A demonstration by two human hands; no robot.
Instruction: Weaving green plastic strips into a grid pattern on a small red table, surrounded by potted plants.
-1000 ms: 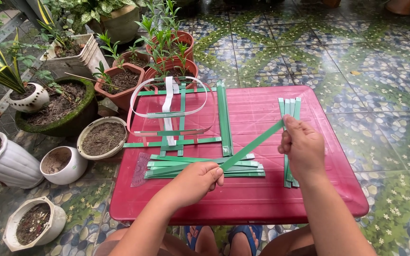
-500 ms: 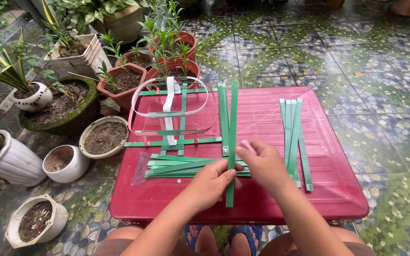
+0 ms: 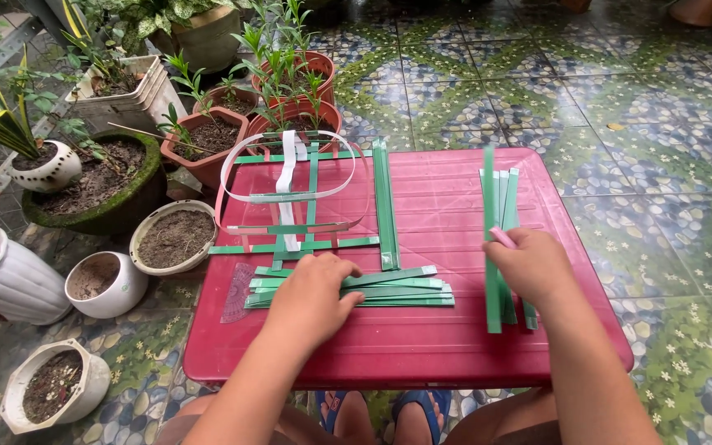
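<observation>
A red desk (image 3: 455,346) is seen from above, with green strips laid out on it in several groups. The left hand (image 3: 311,297) is laid flat, fingers together and pressed down, on a stack of green strips (image 3: 397,288) whose long axis runs left to right across the near middle of the desk. The right hand (image 3: 533,265) is placed on a second bundle of green strips (image 3: 500,198) at the right side, and this bundle's long axis runs away from the body, at right angles to the stack. The right fingers are curled over the bundle near its closer end; whether a single strip is pinched cannot be told. The bundle lies directly beneath the right hand, well apart from the left. Another pair of strips (image 3: 385,206) is laid lengthwise between the hands, and a partly woven frame with white bands (image 3: 290,189) rests at the far left, beside potted plants (image 3: 290,82) on the tiled floor.
</observation>
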